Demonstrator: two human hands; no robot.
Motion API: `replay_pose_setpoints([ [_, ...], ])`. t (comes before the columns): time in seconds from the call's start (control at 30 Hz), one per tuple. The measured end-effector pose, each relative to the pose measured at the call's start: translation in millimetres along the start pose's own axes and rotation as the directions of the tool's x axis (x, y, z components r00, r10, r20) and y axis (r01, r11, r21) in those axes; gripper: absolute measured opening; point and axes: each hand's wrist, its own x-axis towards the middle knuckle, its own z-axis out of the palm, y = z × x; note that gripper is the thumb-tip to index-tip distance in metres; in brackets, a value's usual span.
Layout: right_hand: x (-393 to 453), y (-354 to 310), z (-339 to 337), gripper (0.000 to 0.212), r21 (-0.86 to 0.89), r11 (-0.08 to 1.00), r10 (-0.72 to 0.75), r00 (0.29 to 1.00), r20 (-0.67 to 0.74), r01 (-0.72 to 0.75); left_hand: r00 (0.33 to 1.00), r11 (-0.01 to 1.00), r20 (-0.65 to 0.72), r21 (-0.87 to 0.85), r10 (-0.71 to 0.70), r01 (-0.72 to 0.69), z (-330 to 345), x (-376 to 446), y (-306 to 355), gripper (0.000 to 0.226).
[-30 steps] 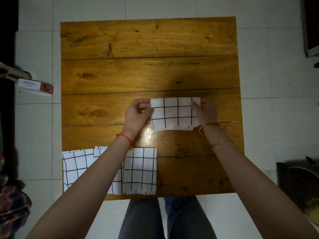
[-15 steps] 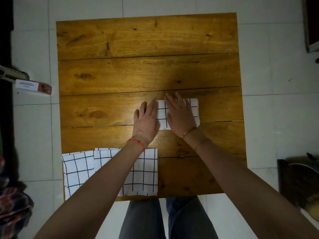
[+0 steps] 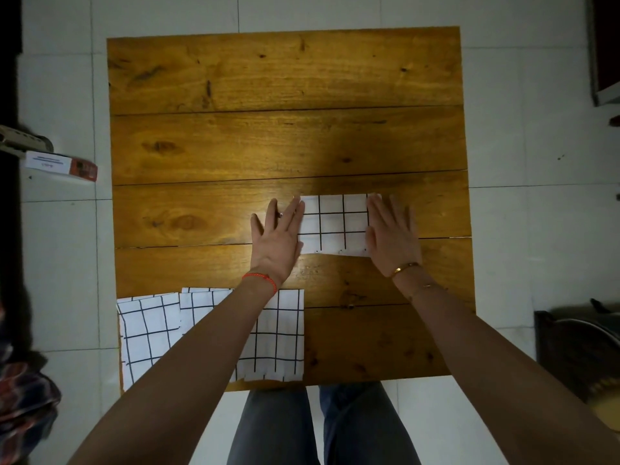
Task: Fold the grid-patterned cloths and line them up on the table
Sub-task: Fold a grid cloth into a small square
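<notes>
From the head camera, a square brown wooden table (image 3: 285,129) made of planks stands on a white tiled floor (image 3: 536,229). A small folded white cloth with black grid lines (image 3: 333,224) lies flat a little right of the table's middle. The left hand (image 3: 276,239) lies flat with straight fingers held close together, touching the cloth's left edge. The right hand (image 3: 391,234) lies flat on the cloth's right edge, fingers straight and a little spread. Two more white grid-patterned cloths lie at the table's near left corner: one (image 3: 147,333) at the left edge, and a bigger one (image 3: 278,333) beside it, partly under the left arm. A white and red box (image 3: 60,164) lies on the floor left of the table; its label is too small to read.
</notes>
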Motion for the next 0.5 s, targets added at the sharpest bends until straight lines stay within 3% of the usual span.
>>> replay_pose_setpoints([
  [0.17,1.1,-3.0,-6.7,0.055,0.103,0.994,0.025,1.000,-0.013,-0.024,1.000,1.000,-0.024,-0.024,0.010,-0.011,-1.0,-3.6,0.1,0.069],
  [0.33,-21.1,-35.8,-2.3,0.055,0.107,0.984,-0.136,0.987,-0.082,0.145,0.960,0.992,-0.259,-0.024,0.110,-0.121,3.7,-37.6,6.1,0.062],
  [0.5,-46.0,-74.2,24.7,0.056,0.096,0.940,-0.324,0.945,-0.051,0.328,0.989,0.998,-0.136,0.021,0.063,-0.061,26.0,-68.4,16.4,0.067],
])
